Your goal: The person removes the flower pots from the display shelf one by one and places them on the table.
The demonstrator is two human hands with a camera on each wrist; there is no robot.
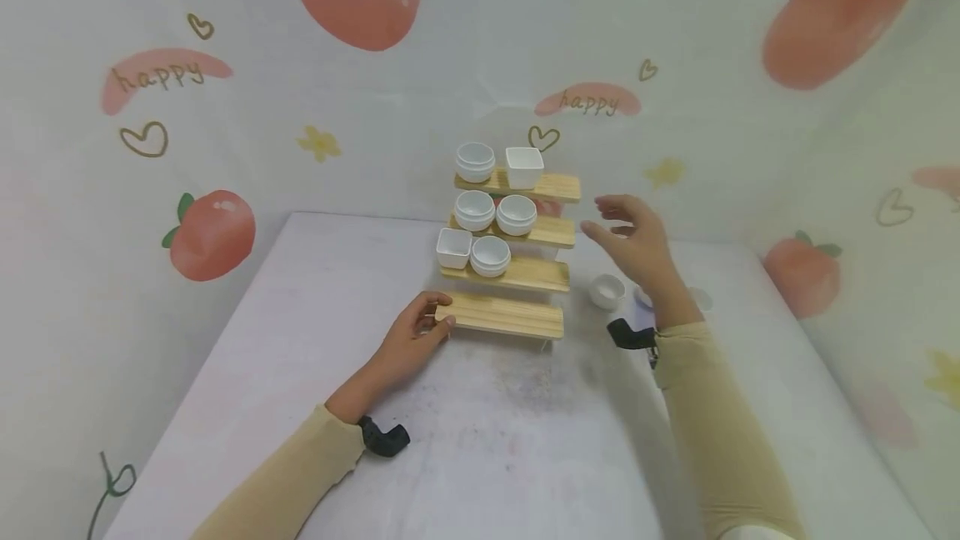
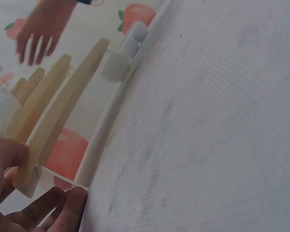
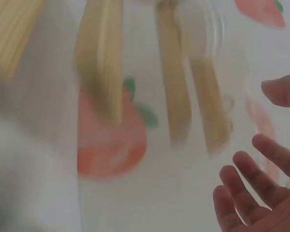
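Note:
A tiered stand of wooden boards holds white bowls on its upper three tiers. My left hand grips the left end of the lowest board, which bears no bowl. In the left wrist view, the thumb lies by that board and the fingers curl beneath, near its clear support. My right hand is raised right of the stand, fingers spread and holding nothing. The third tier carries a square bowl and a round bowl. Round bowls sit on the second tier; a square bowl and round ones are on top.
A small white bowl stands on the table right of the stand. More pale items lie behind my right wrist, partly hidden. A printed cloth backdrop rises close behind the stand.

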